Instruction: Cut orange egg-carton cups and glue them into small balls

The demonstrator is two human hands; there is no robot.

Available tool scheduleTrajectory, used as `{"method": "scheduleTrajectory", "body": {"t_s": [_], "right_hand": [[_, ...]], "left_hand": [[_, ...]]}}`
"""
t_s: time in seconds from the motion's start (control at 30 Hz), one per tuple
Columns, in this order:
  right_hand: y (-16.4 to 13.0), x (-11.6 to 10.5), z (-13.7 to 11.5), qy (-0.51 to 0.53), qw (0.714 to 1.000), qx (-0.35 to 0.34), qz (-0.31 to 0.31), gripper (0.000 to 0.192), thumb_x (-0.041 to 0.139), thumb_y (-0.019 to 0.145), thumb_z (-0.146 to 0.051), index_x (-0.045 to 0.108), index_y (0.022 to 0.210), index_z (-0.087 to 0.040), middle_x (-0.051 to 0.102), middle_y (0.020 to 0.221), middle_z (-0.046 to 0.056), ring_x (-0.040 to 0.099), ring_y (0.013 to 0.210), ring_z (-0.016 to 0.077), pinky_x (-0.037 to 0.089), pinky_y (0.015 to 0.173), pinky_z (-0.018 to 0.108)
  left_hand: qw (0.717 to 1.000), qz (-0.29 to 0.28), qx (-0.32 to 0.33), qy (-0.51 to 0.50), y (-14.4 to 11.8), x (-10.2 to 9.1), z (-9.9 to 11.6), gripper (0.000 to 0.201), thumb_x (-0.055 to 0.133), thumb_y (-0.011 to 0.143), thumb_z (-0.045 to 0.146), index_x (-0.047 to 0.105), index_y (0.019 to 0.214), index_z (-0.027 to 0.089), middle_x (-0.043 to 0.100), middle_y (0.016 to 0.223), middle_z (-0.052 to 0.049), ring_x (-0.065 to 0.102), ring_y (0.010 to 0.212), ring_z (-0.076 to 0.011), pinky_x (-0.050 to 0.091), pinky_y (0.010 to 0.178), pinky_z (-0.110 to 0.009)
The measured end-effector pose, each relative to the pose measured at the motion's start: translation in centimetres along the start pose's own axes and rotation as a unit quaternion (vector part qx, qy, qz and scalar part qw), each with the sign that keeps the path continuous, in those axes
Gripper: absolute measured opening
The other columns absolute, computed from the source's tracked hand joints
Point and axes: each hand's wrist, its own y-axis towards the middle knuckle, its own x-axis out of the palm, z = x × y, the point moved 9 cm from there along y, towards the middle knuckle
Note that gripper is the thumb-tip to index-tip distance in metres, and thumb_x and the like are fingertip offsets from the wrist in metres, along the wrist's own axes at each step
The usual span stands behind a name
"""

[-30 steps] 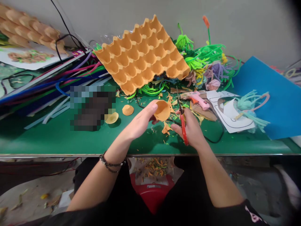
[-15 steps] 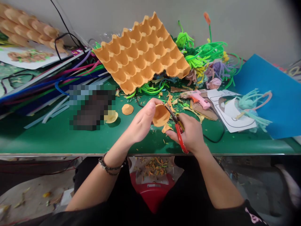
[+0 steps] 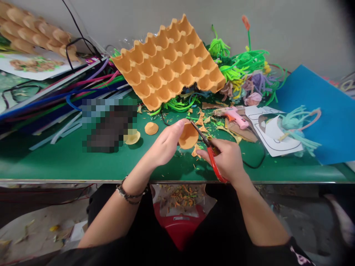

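Between the fingers of my left hand (image 3: pixel 168 143) is an orange-tan egg carton cup (image 3: pixel 188 136), its hollow side facing me. My right hand (image 3: pixel 226 157) is closed around red-handled scissors (image 3: pixel 214 162). Their dark blades lie along the upper right rim of the cup. To the left on the green table sit a pale yellow cup (image 3: pixel 133 137) and an upside-down tan cup (image 3: pixel 151 128), apart from my hands. Behind them leans a large orange egg tray (image 3: pixel 169 62) with a ragged lower edge. Trimmed scraps (image 3: pixel 196 150) lie beneath the scissors.
A pink glue gun (image 3: pixel 235 117) rests on cardboard at the right, beside a white paper cutout (image 3: pixel 273 135) and a blue sheet (image 3: pixel 318 118). Pipe cleaners (image 3: pixel 244 62) are heaped at the back. A red bin (image 3: pixel 177 221) with scraps is between my knees.
The scissors have shifted slightly right and down, and their blades now lie along the cup's upper rim. My left hand still holds the cup, tilted a little differently.
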Motion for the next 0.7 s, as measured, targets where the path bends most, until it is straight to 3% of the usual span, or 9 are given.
{"method": "scheduleTrajectory", "body": {"t_s": [0.13,0.37,0.5,0.6,0.7], "right_hand": [[0.0,0.1,0.2,0.004,1.000,0.009,0.003,0.064,0.039,0.077,-0.076,0.034,0.047,-0.020,0.034,0.044,-0.003,0.027,0.044,0.0087,0.019,0.046,0.026],[0.3,-0.2,1.2,0.043,0.997,0.039,0.042,0.061,0.042,0.075,-0.076,0.031,0.050,-0.021,0.034,0.045,-0.003,0.029,0.045,0.0086,0.023,0.045,0.024],[0.5,0.1,2.2,0.081,0.994,0.069,0.039,0.052,0.050,0.074,-0.070,0.038,0.059,-0.022,0.045,0.052,-0.002,0.037,0.048,0.0097,0.029,0.048,0.024],[0.4,0.4,2.2,0.095,0.993,0.071,0.019,0.048,0.052,0.073,-0.068,0.041,0.066,-0.022,0.050,0.059,-0.001,0.041,0.052,0.0111,0.032,0.051,0.026],[0.1,0.2,1.6,0.100,0.993,0.056,0.011,0.047,0.051,0.072,-0.068,0.042,0.068,-0.022,0.047,0.059,-0.001,0.039,0.051,0.0113,0.032,0.050,0.027]], "left_hand": [[0.998,0.031,-0.048,-0.010,0.1,-0.7,-1.0,0.052,0.037,0.087,0.064,0.060,0.085,0.018,0.058,0.076,-0.004,0.058,0.077,-0.0197,0.051,0.068,-0.033],[0.993,-0.001,-0.109,-0.053,0.2,-0.2,-1.8,0.041,0.040,0.087,0.055,0.058,0.083,0.018,0.054,0.067,-0.002,0.054,0.063,-0.0147,0.049,0.056,-0.027],[0.995,0.005,-0.066,-0.077,0.7,-0.3,-1.2,0.037,0.041,0.088,0.051,0.058,0.083,0.018,0.050,0.067,-0.001,0.045,0.056,-0.0105,0.042,0.053,-0.024],[0.995,-0.011,-0.007,-0.095,0.9,-0.2,-0.1,0.033,0.048,0.087,0.049,0.059,0.101,0.021,0.057,0.085,-0.004,0.051,0.068,-0.0119,0.046,0.061,-0.025],[0.996,-0.014,0.025,-0.082,0.7,-0.2,0.6,0.048,0.057,0.082,0.049,0.049,0.125,0.029,0.059,0.106,-0.006,0.058,0.085,-0.0162,0.051,0.070,-0.027]]}}
